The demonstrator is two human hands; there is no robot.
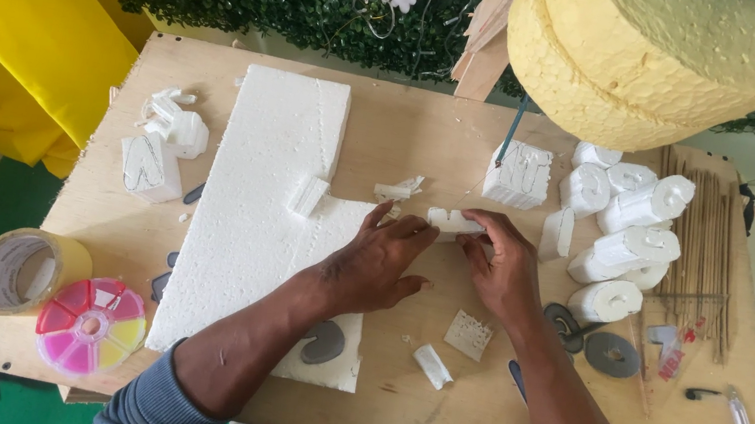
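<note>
My left hand (381, 259) and my right hand (499, 262) meet over the middle of a wooden board (426, 141). Between their fingertips they hold a small white foam piece (450, 222). My left hand rests partly over the edge of a large white foam sheet (262, 207) that has a notch cut from its right side. A small foam block (307, 195) lies on that sheet beside the notch. Foam scraps (397, 188) lie just beyond my fingers.
Several cut white foam shapes (628, 226) and a bundle of thin wooden sticks (704, 245) lie at the right. A tape roll (22, 269) and a round pink bead box (90, 325) sit at the left edge. Yellow foam discs (651, 54) hang overhead.
</note>
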